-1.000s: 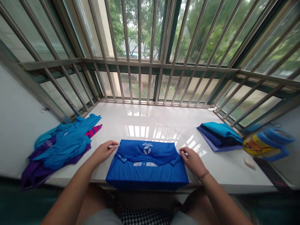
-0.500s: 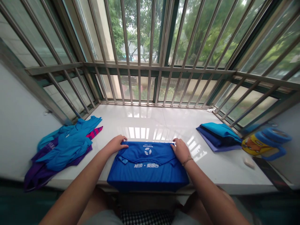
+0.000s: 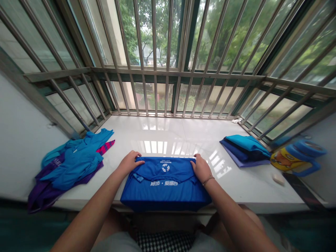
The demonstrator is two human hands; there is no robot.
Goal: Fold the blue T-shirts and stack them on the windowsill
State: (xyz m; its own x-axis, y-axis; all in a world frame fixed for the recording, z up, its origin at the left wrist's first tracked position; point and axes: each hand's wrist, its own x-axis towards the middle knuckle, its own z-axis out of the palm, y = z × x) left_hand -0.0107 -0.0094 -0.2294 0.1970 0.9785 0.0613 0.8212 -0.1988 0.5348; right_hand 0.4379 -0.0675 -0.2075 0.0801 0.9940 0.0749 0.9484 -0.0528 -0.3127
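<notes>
A blue shirt (image 3: 168,190) with white print lies partly folded on the white sill, its lower part hanging over the front edge. My left hand (image 3: 130,162) pinches its far left corner, thumb on top of the cloth. At the far right corner, my right hand (image 3: 201,168) grips the fabric the same way, with a thin band around the wrist. The shirt's top edge runs straight between both hands, and its neckline curves across the middle.
Crumpled blue and purple clothes (image 3: 76,164) lie at the left. Folded garments (image 3: 245,150) are stacked at the right, beside a yellow and blue bottle (image 3: 291,159) and a small pale object (image 3: 278,179). Metal bars (image 3: 154,72) line the sill's (image 3: 168,133) far side.
The view has tilted very slightly. Both hands keep their places at the shirt's far corners, and the shirt looks nearly the same.
</notes>
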